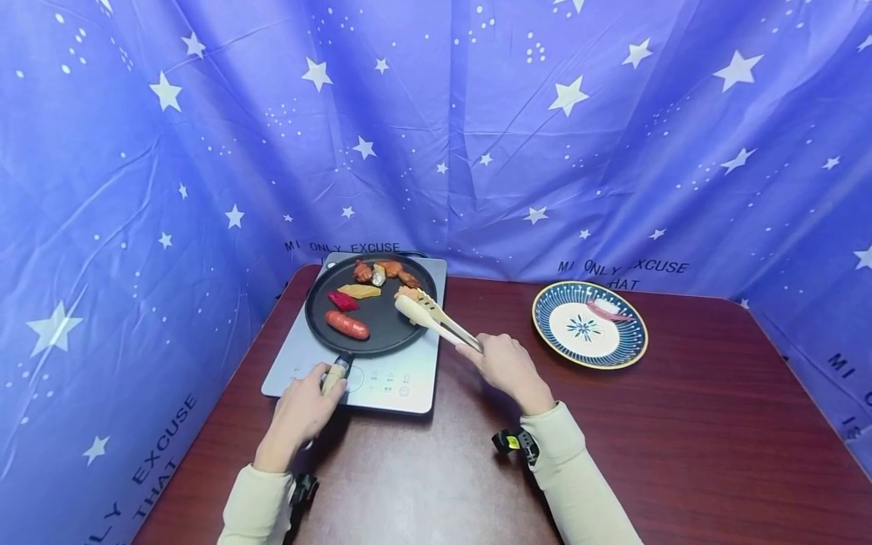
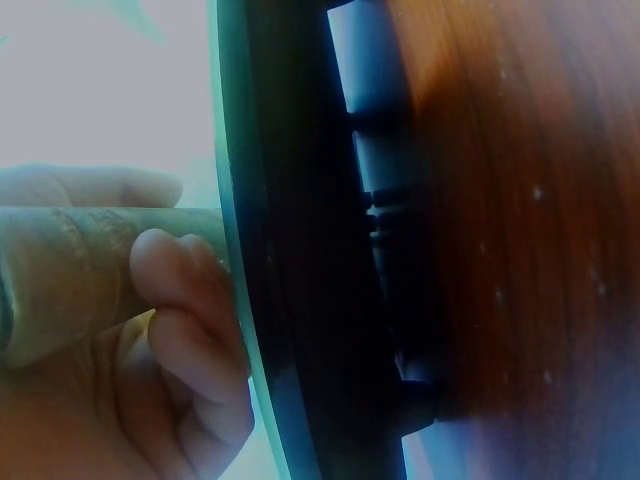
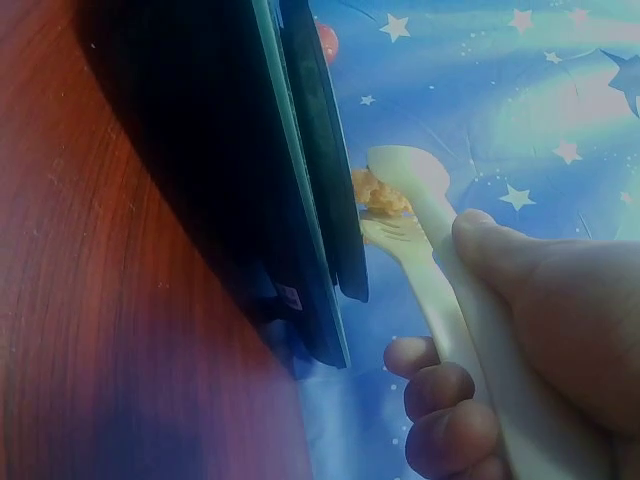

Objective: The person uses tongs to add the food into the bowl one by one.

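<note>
My left hand (image 1: 303,409) grips the tan handle (image 1: 335,376) of a round black frying pan (image 1: 384,322), fingers curled round it in the left wrist view. In my right hand (image 1: 507,367) are cream-coloured tongs (image 1: 459,333), their tips over the pan's right side. Between those tips shows a golden, crumbly food piece (image 3: 378,193). A scored red sausage (image 1: 347,325) lies at the pan's front left. Behind it are a red piece (image 1: 343,301) and a yellow piece (image 1: 359,291). Several browned food pieces (image 1: 407,278) line the pan's far edge.
Under the pan is a white induction cooktop (image 1: 289,371) on the dark red wooden table (image 1: 708,401). To the right stands a blue-patterned plate (image 1: 562,333) with a pink and white slice (image 1: 608,307) on it. A starry blue curtain (image 1: 477,113) hangs behind the table and at its sides.
</note>
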A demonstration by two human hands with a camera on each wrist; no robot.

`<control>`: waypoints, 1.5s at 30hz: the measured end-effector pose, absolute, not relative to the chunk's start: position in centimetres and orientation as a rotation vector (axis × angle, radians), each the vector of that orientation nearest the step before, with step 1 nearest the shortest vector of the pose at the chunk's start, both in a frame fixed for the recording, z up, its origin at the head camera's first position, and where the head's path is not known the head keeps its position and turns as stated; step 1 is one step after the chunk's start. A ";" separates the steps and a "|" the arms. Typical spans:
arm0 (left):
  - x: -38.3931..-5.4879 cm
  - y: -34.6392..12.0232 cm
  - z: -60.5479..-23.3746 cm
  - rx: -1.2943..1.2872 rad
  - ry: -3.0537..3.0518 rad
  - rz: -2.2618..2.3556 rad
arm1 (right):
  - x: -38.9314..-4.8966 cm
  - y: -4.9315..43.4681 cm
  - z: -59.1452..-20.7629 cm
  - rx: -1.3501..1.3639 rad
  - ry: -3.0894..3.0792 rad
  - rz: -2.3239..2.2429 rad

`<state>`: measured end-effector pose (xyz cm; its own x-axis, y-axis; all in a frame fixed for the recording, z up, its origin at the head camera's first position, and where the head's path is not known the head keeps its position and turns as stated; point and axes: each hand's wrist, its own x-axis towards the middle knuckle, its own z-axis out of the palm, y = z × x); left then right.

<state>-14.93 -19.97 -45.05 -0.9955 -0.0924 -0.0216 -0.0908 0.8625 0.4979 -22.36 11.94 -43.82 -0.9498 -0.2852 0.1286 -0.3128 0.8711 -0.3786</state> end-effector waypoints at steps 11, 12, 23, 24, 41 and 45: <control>-14.9 -20.0 -45.1 0.153 -3.036 -0.826 | -22.2 11.6 -43.8 0.466 -2.966 0.575; -14.9 -20.0 -45.1 0.148 -3.034 -0.824 | -22.1 11.5 -43.8 0.463 -2.965 0.566; -15.0 -19.9 -45.3 0.148 -3.033 -0.847 | -21.9 11.4 -43.2 0.461 -2.985 0.506; -15.0 -19.9 -45.3 0.151 -3.036 -0.851 | -22.0 11.3 -43.1 0.471 -2.988 0.498; -14.9 -20.0 -45.0 0.142 -3.013 -0.834 | -23.3 10.2 -40.1 0.547 -3.066 0.351; -14.8 -20.0 -45.0 0.150 -3.017 -0.833 | -23.5 10.0 -40.0 0.541 -3.081 0.335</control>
